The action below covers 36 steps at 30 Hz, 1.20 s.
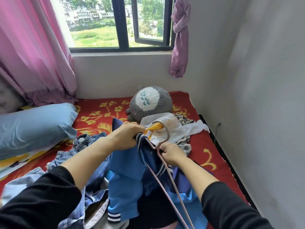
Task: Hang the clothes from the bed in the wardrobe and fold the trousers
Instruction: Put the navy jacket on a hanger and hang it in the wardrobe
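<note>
Here, left hand (127, 136) on blue jacket (127, 172), right hand (171, 153) on pink hanger (167, 135)

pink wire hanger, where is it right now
Head view, centre: the pink wire hanger lies against the blue and navy jacket, between the left hand and right hand, its hook over the crumpled white garment.

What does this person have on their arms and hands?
Both arms wear black long sleeves, the left sleeve and right sleeve pushed up so the forearms are bare. The left hand and right hand are bare: no gloves, and no rings, watch or bracelet show.
</note>
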{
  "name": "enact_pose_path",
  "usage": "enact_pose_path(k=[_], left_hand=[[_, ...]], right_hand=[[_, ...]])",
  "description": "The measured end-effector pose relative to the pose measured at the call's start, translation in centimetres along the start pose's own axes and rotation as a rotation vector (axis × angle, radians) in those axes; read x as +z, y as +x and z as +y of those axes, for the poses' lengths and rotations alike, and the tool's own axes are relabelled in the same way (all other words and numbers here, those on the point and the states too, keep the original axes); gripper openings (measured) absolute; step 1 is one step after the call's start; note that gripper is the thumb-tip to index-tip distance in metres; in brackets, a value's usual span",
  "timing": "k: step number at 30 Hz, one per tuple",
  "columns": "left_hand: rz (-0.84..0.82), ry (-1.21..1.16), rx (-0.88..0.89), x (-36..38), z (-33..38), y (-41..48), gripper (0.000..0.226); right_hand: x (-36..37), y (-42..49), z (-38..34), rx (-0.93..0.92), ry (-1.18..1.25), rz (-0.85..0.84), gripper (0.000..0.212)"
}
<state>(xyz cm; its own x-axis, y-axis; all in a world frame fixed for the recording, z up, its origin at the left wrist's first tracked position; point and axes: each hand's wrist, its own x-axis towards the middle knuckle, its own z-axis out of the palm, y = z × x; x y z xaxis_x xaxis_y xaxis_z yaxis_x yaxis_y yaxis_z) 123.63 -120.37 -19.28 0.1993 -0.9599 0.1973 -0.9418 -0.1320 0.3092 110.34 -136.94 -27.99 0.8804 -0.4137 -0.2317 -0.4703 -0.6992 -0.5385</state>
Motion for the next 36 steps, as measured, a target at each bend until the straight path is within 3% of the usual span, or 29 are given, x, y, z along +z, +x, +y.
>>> enact_pose_path(k=[3, 5, 7, 10, 13, 15, 19, 21, 26, 30, 33, 36], left_hand=[[0.013, -0.015, -0.013, -0.7, -0.4, -0.3, 0.033], [0.034, -0.002, -0.021, -1.3, -0.8, -0.6, 0.045], [0.043, 0.050, -0.075, -1.9, -1.6, -1.1, 0.049], [0.017, 0.134, -0.160, -2.6, -2.9, -1.5, 0.047], [-0.021, 0.166, -0.196, -2.8, -2.9, -1.4, 0.040], [-0.026, 0.191, -0.233, -2.9, -3.0, -1.5, 0.038], [0.009, 0.315, -0.306, -2.8, -3.4, -2.0, 0.027], [0.016, 0.350, -0.350, -2.5, -3.5, -2.0, 0.019], [0.089, 0.404, -0.432, -1.3, -3.0, -1.2, 0.015], [0.133, 0.412, -0.463, 0.1, -1.7, -0.1, 0.014], [0.151, 0.356, -0.516, 1.0, -0.4, 0.8, 0.010], [0.208, 0.276, -0.603, 1.4, 0.0, 1.2, 0.008]], right_hand=[[-0.7, 0.3, 1.2, 0.071, 0.352, 0.052, 0.021], [-1.8, 0.0, 1.4, 0.082, 0.608, 0.091, 0.015], [-3.1, -0.4, 1.7, 0.052, 0.709, 0.075, 0.003], [-4.8, -1.3, 1.8, -0.065, 0.578, -0.011, 0.028], [-5.8, -1.1, 2.7, -0.113, 0.125, 0.014, 0.026], [-6.3, -1.1, 3.8, -0.052, -0.184, 0.084, 0.006], [-7.0, -2.3, 6.7, 0.170, -0.313, 0.179, 0.032], [-7.5, -2.5, 7.5, 0.258, -0.292, 0.204, 0.036], [-8.6, -2.7, 7.9, 0.333, 0.185, 0.355, 0.037], [-9.0, -2.9, 6.6, 0.365, 0.266, 0.356, 0.021], [-9.1, -2.4, 4.1, 0.388, 0.355, 0.386, 0.041], [-8.7, -1.7, 0.9, 0.336, 0.497, 0.404, 0.034]])
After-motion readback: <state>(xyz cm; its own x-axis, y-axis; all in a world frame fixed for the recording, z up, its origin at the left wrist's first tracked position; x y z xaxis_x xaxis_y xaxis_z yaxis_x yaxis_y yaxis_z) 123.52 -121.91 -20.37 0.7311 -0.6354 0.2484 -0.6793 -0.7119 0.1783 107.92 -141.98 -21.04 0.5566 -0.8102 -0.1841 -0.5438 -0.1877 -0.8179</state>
